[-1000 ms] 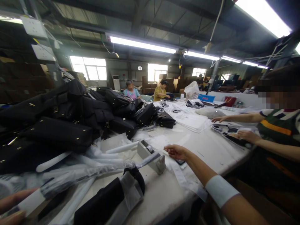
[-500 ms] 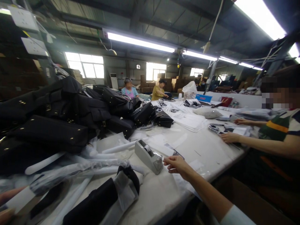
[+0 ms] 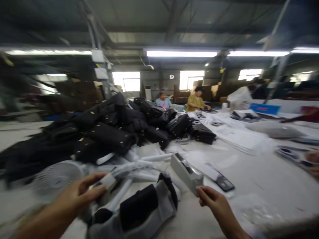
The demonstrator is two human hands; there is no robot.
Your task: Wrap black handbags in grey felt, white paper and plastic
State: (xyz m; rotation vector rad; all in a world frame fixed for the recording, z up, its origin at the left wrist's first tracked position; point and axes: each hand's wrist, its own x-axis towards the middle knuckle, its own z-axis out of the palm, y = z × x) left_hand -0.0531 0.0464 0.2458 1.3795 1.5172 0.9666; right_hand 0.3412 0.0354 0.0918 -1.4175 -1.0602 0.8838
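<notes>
My left hand [image 3: 74,196] is closed round the end of a long strap wrapped in clear plastic [image 3: 124,171], which runs up and right across the table. My right hand [image 3: 211,200] is pinched at the front end of a grey tape dispenser [image 3: 185,172]; what its fingertips hold is too small to make out. Between my hands lies a black bag part in a clear plastic sleeve [image 3: 142,209]. The picture is blurred by head motion.
A large heap of black handbags [image 3: 112,129] fills the left and middle of the white table [image 3: 249,186]. A small white fan [image 3: 56,176] sits at the left. A dark phone [image 3: 223,182] lies right of the dispenser. Two people work at the far end; a co-worker's hand [image 3: 312,162] shows at the right edge.
The view has swung left and down. My left hand has come forward into view, gripping the wrapped strap. My right hand has drawn back from the table to the dispenser's front end.
</notes>
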